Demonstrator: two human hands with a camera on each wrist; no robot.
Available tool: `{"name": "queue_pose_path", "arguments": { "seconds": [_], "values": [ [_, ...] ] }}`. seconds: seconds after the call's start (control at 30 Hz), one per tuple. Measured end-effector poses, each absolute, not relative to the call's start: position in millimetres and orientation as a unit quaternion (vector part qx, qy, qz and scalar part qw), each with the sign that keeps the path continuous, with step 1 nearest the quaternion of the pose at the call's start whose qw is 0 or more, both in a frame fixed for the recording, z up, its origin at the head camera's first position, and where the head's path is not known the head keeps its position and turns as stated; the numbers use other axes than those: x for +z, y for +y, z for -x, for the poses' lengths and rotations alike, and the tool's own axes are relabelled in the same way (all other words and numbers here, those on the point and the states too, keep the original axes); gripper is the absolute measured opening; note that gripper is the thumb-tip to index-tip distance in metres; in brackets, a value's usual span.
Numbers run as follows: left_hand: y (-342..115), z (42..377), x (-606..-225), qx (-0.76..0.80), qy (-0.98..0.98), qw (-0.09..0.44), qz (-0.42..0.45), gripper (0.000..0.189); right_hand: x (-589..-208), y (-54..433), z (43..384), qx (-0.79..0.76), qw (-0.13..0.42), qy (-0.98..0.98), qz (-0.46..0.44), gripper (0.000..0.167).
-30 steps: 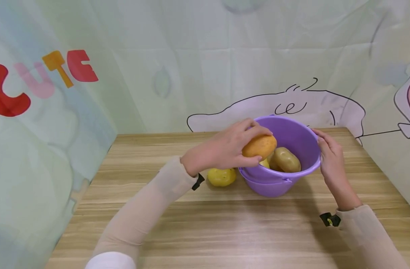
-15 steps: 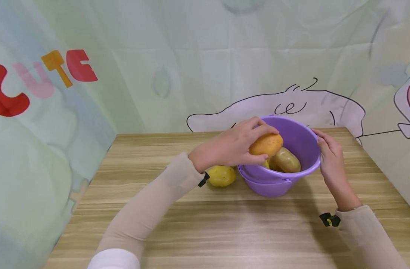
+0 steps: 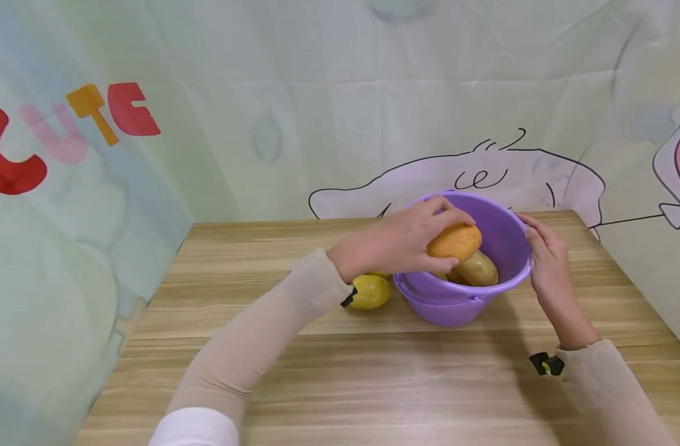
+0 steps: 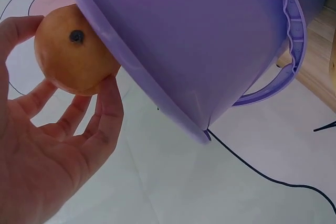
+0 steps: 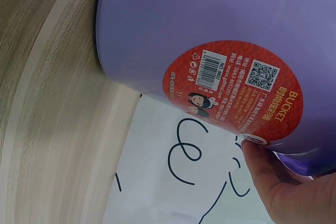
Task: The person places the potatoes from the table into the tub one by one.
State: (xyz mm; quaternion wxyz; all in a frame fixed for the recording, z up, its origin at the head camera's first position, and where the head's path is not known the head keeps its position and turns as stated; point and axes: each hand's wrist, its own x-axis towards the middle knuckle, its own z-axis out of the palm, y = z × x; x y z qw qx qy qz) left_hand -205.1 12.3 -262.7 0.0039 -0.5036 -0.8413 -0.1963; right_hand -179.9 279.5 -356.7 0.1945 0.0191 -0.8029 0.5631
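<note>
A purple bucket [image 3: 446, 310] stands on the table, its mouth tipped toward the head camera. My left hand [image 3: 409, 238] holds a mango [image 3: 456, 243] over the bucket's mouth, fingers on top and thumb below. In the left wrist view the mango [image 4: 79, 61] shows its dark stem end, right by the bucket's rim. My right hand [image 3: 553, 266] grips the rim on the right side, thumb outside in the head view. Inside the bucket lies an olive-brown oval, potato-like piece [image 3: 478, 269], partly covered by the mango, with a bit of yellow beside it.
A yellow fruit [image 3: 371, 292] lies on the table just left of the bucket, partly behind my left sleeve, with another bit of yellow behind it. The bucket's handle [image 4: 294, 35] hangs down its side. A printed cloth [image 3: 234, 124] stands behind the table.
My left hand has moved steadily right with the mango, from the bucket's left rim to over the olive-brown piece. My right hand and the bucket stay in place.
</note>
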Motion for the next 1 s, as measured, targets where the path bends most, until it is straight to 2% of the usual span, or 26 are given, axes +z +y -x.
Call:
{"name": "queue_pose_path", "arguments": {
  "seconds": [0.53,1.0],
  "values": [
    [24.5,205.3,-268.3,-0.159,-0.836,0.008,0.525,0.053,-357.0,279.3,180.3,0.560,0.193,-0.806,-0.016,0.044],
    [17.1,204.8,-271.5,-0.157,-0.841,0.010,0.517,0.044,-357.4,279.5,179.5,0.560,0.194,-0.805,-0.022,0.044]
  ]
}}
